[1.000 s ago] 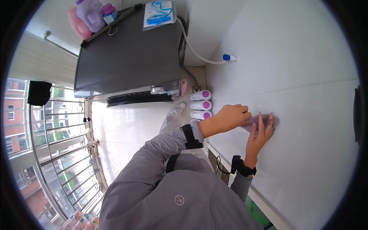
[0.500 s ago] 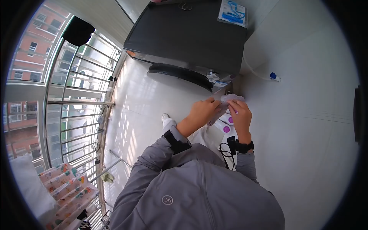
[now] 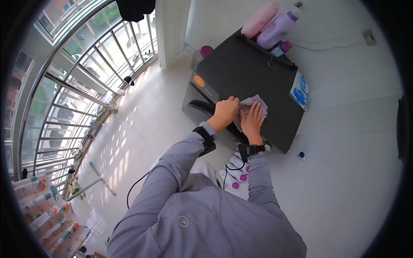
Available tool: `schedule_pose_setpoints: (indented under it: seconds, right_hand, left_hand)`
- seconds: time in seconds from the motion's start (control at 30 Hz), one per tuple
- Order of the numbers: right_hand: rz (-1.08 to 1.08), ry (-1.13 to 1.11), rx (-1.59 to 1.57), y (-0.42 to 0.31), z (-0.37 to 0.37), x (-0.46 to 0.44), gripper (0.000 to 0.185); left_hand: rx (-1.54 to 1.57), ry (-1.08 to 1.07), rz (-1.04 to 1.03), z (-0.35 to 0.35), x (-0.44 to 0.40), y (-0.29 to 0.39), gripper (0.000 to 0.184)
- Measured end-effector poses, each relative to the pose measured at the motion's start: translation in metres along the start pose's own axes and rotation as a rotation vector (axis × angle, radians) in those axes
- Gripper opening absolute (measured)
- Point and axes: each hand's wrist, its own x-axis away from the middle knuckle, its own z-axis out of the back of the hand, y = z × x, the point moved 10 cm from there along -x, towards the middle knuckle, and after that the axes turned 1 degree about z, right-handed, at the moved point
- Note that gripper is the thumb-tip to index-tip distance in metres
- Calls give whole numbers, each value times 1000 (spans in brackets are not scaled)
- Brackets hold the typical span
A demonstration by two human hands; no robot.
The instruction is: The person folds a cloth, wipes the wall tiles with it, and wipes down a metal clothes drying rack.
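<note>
A greyish-pink cloth (image 3: pixel 258 101) lies bunched on the dark top of a washing machine (image 3: pixel 232 64), close to its front edge. My right hand (image 3: pixel 254 118) presses on the cloth, its fingers stretched out and slightly apart. Beside it, my left hand (image 3: pixel 226 112) is curled at the cloth's left edge, above the machine's front; what its fingers hold is hidden.
Pink (image 3: pixel 260 19) and purple bottles (image 3: pixel 278 30) stand at the machine's back edge. A plastic packet with blue straps (image 3: pixel 300 90) lies on the right side. White bottles with purple caps (image 3: pixel 235 170) are on the floor. Barred windows (image 3: pixel 77 86) line the left.
The view has turned, and both hands have gone with the cloth from the white wall, through the air, onto the machine's top. My right hand has changed from pinching the cloth to lying flat.
</note>
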Motion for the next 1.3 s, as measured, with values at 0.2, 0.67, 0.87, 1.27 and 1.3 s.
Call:
schedule_pose_setpoints:
  seconds: [0.2, 0.67, 0.87, 1.27, 1.3]
  right_hand:
    - [155, -19, 8, -107, -7, -44, 88]
    - [389, -86, -85, -244, -19, -141, 108]
    - [381, -227, -98, -269, -36, -150, 96]
    - [814, -553, -801, -447, 21, -162, 70]
    - [859, -559, -836, -473, 33, -160, 65]
  left_hand:
    - [87, 59, 211, 46, 10, -109, 16]
    - [81, 105, 400, 112, -28, -236, 20]
    - [44, 127, 215, 159, -38, -237, 17]
    - [-184, 294, 147, 368, 27, -262, 16]
    - [-186, 326, 145, 387, 32, -266, 17]
